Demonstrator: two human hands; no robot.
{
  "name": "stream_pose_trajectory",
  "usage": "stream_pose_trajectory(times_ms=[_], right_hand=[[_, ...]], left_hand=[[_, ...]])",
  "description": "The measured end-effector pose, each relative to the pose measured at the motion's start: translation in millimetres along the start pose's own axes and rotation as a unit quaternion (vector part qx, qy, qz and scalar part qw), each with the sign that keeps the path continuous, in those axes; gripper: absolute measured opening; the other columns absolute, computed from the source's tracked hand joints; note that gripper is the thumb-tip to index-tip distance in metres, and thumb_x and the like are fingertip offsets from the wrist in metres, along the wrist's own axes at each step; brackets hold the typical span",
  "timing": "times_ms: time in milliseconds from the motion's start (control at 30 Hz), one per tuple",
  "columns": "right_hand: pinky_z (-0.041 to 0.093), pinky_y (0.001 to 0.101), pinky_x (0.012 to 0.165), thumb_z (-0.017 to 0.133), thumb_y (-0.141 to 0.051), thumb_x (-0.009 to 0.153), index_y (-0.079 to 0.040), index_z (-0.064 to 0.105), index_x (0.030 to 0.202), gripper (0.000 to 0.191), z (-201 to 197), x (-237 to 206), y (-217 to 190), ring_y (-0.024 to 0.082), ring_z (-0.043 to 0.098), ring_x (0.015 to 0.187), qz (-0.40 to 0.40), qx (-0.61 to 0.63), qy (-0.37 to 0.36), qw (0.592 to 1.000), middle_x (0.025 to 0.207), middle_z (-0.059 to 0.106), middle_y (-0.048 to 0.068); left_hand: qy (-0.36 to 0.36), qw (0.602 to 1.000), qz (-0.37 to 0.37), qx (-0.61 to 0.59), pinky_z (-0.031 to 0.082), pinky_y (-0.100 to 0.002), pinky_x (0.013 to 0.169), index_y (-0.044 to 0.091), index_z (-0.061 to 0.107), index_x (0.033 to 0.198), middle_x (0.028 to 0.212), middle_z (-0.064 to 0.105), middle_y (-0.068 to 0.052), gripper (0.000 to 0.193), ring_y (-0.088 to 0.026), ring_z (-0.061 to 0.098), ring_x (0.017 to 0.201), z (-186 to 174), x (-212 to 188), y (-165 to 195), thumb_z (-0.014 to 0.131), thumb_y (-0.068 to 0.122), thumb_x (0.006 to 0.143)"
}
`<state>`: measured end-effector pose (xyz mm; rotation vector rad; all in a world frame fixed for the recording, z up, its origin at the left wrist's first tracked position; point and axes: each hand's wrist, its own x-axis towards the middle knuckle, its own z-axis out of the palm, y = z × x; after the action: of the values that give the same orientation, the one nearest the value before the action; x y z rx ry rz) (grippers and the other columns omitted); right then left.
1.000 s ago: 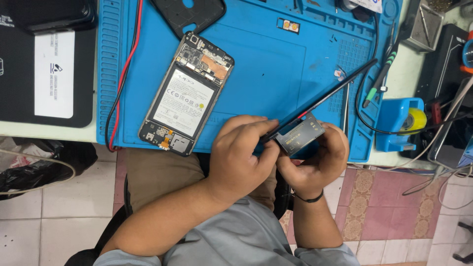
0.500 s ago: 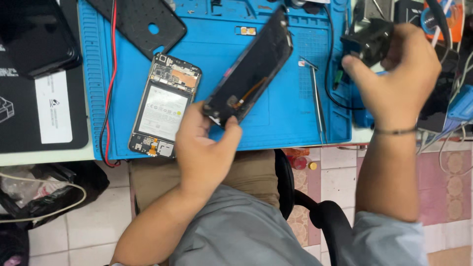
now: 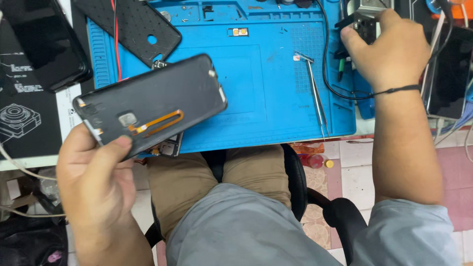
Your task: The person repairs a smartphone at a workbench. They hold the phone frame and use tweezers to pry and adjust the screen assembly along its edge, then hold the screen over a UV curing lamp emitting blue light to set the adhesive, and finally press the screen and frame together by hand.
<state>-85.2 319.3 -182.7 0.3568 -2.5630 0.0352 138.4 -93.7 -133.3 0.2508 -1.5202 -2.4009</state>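
- Black phone back cover (image 3: pixel 150 106), inner side up with an orange flex strip, sat pinched in the left hand (image 3: pixel 96 180) at 9 o'clock over the blue repair mat (image 3: pixel 256 98).
- Right hand (image 3: pixel 389 47) at 1 o'clock gripped a dark device (image 3: pixel 362 22).
- Tweezers (image 3: pixel 315 96) lay on the mat.

Opened phone (image 3: pixel 167 146) mostly under back cover (image 3: pixel 152 103)

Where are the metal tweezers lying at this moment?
In the head view, the tweezers lie on the right part of the blue work mat, beside a black cable, just below the right hand.
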Motion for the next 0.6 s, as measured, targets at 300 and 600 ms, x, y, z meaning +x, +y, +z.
stream_pose_trajectory(times_ms=[300, 600], right_hand=[[0.056, 0.0441, 0.076, 0.081, -0.028, 0.092, -0.008, 0.072, 0.116, 0.032, -42, 10, -120, 0.031, 0.069, 0.090, -0.226, 0.366, -0.165, 0.887, 0.101, 0.071, 0.014], [0.054, 0.0446, 0.068, 0.081, -0.041, 0.087, -0.007, 0.068, 0.115, 0.045, -73, -45, -254, 0.035, 0.068, 0.085, -0.154, 0.399, -0.148, 0.892, 0.107, 0.061, 0.014]], left_hand=[[0.066, 0.989, 0.011, -0.134, 0.055, -0.045, 0.103, -0.012, 0.058, 0.119, 0.116, 0.069, -0.022, 0.025, -0.031, 0.070, 0.107, -22, -3, 22, 0.046, 0.002, 0.102], [0.189, 0.966, 0.052, -0.168, 0.056, -0.040, 0.099, -0.011, 0.064, 0.117, 0.107, 0.071, -0.020, 0.029, -0.029, 0.071, 0.100, -52, -14, 38, 0.051, 0.010, 0.101]])
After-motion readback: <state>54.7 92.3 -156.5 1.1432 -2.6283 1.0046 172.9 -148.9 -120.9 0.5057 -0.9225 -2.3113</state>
